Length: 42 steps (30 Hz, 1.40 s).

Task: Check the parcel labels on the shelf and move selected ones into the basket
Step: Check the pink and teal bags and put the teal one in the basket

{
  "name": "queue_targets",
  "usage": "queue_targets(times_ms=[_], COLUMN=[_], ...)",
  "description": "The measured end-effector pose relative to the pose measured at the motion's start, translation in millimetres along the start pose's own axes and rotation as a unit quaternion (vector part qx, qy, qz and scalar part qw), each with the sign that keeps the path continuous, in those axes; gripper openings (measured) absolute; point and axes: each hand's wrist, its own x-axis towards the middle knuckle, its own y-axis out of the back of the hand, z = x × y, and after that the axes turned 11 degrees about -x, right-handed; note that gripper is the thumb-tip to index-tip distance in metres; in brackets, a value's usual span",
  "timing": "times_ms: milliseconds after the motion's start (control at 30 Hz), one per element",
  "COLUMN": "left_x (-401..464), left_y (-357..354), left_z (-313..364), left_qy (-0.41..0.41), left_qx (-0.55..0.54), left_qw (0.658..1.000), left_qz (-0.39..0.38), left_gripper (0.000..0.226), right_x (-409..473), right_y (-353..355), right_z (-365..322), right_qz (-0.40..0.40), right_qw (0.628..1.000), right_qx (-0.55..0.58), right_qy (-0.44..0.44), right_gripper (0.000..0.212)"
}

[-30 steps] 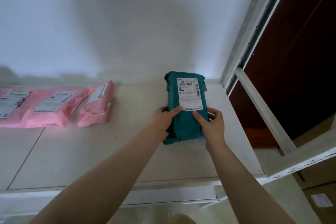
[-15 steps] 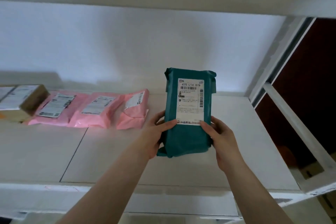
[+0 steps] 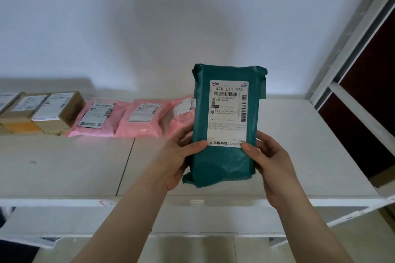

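A teal plastic parcel (image 3: 224, 162) with a white label reading 470 L14 078 is held upright above the white shelf (image 3: 299, 156), its label facing me. My left hand (image 3: 177, 156) grips its lower left edge, thumb on the front. My right hand (image 3: 271, 160) grips its lower right edge, thumb on the label's corner. Three pink mailer parcels (image 3: 141, 119) lie in a row on the shelf to the left. The basket is not in view.
Brown cardboard boxes (image 3: 57, 111) with labels stand at the shelf's far left. A white wall backs the shelf and another shelf board runs overhead. The white metal upright (image 3: 350, 49) and dark panel close the right side.
Both hands have lifted the teal parcel off the shelf and tilted it upright toward me. The view has pulled back, bringing the cardboard boxes on the left into sight.
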Motion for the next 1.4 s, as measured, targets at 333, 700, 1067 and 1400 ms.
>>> queue_targets(times_ms=[333,700,1067,1400], left_x=[-8,2,16,-1], left_y=[13,3,-12,-25], left_z=[14,37,32,10], left_qy=[0.003,-0.029,-0.089,-0.102], left_qx=[0.012,0.096,0.003,-0.071], left_qw=[1.000,0.995,0.990,0.987], left_qz=[-0.028,-0.028,0.109,0.106], left_gripper=[0.066,0.049,0.038,0.032], right_x=[-14,-8,-20,-40], right_y=[-15,-10,-45,-68], right_z=[-7,-18,-11,-15], right_qz=[0.009,0.016,0.119,0.124], right_qw=[1.000,0.999,0.991,0.989], right_qx=[0.001,-0.025,-0.040,0.079], right_qy=[0.010,0.015,-0.040,-0.009], right_gripper=[0.072,0.067,0.083,0.040])
